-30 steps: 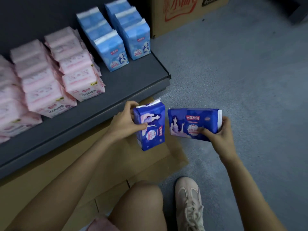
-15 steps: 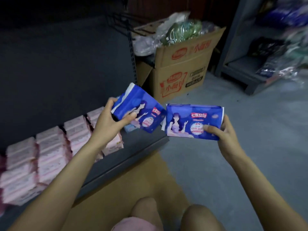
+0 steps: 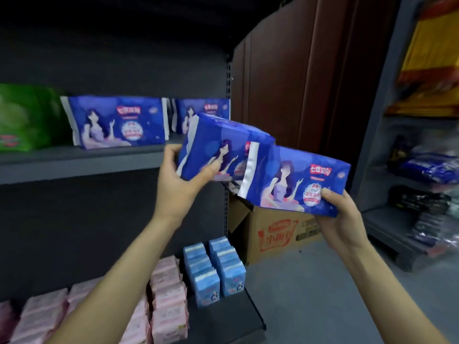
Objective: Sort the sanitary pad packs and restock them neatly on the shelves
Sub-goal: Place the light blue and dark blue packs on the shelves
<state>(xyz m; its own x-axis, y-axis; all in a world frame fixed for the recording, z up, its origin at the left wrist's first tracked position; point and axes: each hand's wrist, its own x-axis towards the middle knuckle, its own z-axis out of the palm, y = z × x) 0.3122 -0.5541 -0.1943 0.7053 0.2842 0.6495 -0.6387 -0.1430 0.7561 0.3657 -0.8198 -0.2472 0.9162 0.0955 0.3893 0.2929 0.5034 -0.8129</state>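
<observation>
My left hand grips a dark blue pad pack by its left end, tilted, just in front of the upper shelf. A second dark blue pad pack is held at its lower right corner by my right hand; its white end overlaps the first pack. Two matching dark blue packs stand upright on the upper shelf, the right one partly hidden behind the pack in my left hand.
A green pack stands at the shelf's left. The bottom shelf carries pink packs and light blue packs. An open cardboard box sits on the grey floor beside the shelf post. Another rack with goods stands right.
Both hands have risen with their blue packs from near the floor to the level of the upper shelf. The view has tilted up, and the two packs now overlap.
</observation>
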